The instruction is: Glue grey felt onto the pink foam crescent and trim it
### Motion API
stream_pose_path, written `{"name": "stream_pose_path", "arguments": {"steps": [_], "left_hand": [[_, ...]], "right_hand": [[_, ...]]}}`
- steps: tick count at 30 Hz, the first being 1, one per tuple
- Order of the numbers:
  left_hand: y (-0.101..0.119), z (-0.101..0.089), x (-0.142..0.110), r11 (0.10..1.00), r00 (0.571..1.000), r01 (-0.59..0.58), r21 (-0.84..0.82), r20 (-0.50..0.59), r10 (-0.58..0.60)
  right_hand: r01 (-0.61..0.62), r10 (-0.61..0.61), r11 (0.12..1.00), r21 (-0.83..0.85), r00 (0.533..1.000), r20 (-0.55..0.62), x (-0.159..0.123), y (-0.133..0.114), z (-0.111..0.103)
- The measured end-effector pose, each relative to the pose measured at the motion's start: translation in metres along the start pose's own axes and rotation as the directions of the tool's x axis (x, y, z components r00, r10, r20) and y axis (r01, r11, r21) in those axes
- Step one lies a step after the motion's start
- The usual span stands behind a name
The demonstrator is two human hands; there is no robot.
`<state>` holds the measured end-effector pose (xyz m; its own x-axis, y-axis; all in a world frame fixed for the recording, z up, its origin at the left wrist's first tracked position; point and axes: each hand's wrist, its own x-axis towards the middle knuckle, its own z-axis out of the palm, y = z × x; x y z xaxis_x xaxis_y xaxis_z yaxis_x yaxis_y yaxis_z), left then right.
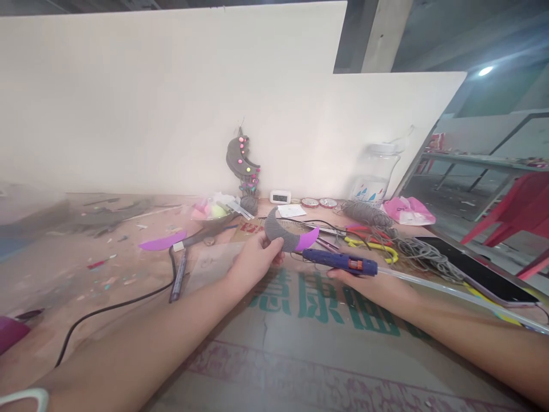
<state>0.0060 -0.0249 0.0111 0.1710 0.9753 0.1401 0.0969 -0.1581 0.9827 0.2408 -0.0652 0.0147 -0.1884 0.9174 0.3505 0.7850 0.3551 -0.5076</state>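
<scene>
Pinched in my left hand [259, 256] is a crescent moon [281, 236], mostly wrapped in grey yarn, with a bare purple tip on its right. My right hand [358, 280] is closed around a blue hot glue gun [338, 260], whose nozzle points left, close below the purple tip. A long clear glue stick [446, 290] runs out of the gun's back end. I cannot tell whether the nozzle touches the crescent. Flat on the table to the left lies another purple crescent piece [160, 242], near a marker pen [178, 276].
A decorated grey moon [241, 157] hangs on the white board. Along the back stand a small digital clock [280, 197] and a clear jug [380, 174]. Grey yarn [429, 254], yellow-handled pliers [373, 247] and a phone [480, 272] lie right. A black cable [115, 306] crosses the left side.
</scene>
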Motion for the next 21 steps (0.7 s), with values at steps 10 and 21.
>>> {"name": "stream_pose_path", "arguments": {"steps": [10, 21], "left_hand": [[-0.0029, -0.0011, 0.0025, 0.999, 1.0, -0.015, 0.032, 0.015, 0.015], [-0.0059, -0.0004, 0.0036, 1.0, 1.0, -0.02, 0.005, 0.019, 0.02]], "right_hand": [[0.018, -0.018, 1.0, -0.021, 1.0, -0.005, 0.0001, -0.0032, 0.0002], [-0.053, 0.052, 0.999, 0.007, 0.998, 0.022, -0.0004, -0.0046, -0.0037]]}}
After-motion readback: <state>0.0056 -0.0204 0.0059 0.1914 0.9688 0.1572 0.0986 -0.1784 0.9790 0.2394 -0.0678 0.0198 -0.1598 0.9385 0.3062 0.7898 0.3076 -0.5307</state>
